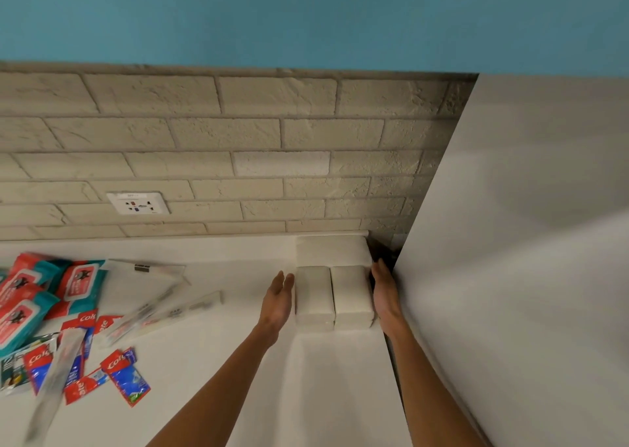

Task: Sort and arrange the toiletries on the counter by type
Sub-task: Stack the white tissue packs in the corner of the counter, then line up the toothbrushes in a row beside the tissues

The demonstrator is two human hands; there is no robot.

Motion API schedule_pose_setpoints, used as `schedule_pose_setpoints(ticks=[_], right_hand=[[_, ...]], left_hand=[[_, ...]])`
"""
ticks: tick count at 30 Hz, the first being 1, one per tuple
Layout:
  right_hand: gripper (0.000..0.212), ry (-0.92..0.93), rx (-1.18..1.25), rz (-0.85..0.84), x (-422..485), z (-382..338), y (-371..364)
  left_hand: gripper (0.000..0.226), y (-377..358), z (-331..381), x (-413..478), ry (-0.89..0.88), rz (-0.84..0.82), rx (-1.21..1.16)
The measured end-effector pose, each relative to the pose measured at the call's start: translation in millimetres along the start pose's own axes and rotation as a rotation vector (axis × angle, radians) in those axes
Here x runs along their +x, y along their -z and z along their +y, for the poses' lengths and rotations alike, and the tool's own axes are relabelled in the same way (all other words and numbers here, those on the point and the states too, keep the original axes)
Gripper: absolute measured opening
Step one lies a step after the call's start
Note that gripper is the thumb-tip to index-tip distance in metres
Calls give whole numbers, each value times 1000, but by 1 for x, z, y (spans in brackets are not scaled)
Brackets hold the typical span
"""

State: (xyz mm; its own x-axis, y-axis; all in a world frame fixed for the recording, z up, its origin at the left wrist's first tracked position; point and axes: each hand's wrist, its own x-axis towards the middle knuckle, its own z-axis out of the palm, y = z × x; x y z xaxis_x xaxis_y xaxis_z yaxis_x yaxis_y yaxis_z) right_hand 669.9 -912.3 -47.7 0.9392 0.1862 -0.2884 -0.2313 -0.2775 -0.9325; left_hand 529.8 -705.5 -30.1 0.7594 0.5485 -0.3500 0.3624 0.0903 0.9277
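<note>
The white soft-wrapped rectangular packs (315, 297) sit at the right of the middle of the frame, at the back right corner of the white bench (340, 378). Two of them lie side by side, touching along their long edges, and each seems to rest on another of the same kind beneath it. A wider white block (332, 251) lies just behind them against the wall. All are plain, with no print that I can make out. My left grip (277, 298) stands on edge just beside the left pack with its fingers straight and together and its palm turned to the pack; I cannot tell whether it touches. My right grip (384, 293) is flat too, fingers straight, and lies along the outer side of the right pack, in the narrow gap between it and the tall pale panel (510, 242) that fills the right of the frame. Neither clasps anything. That panel crowds the right side, and a dark slit runs along the foot of it. Well apart, at the lower left, lies a loose heap: red and teal wet-wipe packets (78, 283) at the far left, red and blue toothpaste sachets (126, 375) below them, and long clear plastic sleeves (163, 314), blurred, lying across and beside these. On the cream brick-pattern wall (238, 140) behind the bench a white wall socket (138, 203) sits at the left, and above the bricks the wall is teal (306, 14).
</note>
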Motion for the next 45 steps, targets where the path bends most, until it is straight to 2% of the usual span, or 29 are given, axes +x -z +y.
schedule_pose_setpoints(ticks=[3,9,15,19,22,26,28,33,37,45], right_hand=[[58,153,-175,132,-25,-24,-1],[40,388,-231,273,-88,-46,-33],[35,633,-340,264,-155,-25,-108],[34,608,-410,169,-187,5,-164],[35,535,-488,95,-202,37,-200],[38,421,-576,69,-218,79,-236],[41,386,-650,73,-228,98,-251],[53,473,-921,195,-255,130,-277],[54,457,-990,235,-272,132,-286],[56,390,-1032,225,-282,131,-287]], left_hand=[[56,26,-6,-8,-63,62,97],[34,85,-21,-20,-204,108,282],[24,159,-46,-28,-328,103,525],[23,216,-65,-27,-348,88,639],[25,258,-77,-18,-324,95,690],[28,297,-80,-11,-386,76,805],[25,311,-81,-7,-416,68,854],[23,342,-92,12,-444,-54,1044],[31,351,-98,22,-474,-155,1167],[56,345,-94,21,-487,-233,1335]])
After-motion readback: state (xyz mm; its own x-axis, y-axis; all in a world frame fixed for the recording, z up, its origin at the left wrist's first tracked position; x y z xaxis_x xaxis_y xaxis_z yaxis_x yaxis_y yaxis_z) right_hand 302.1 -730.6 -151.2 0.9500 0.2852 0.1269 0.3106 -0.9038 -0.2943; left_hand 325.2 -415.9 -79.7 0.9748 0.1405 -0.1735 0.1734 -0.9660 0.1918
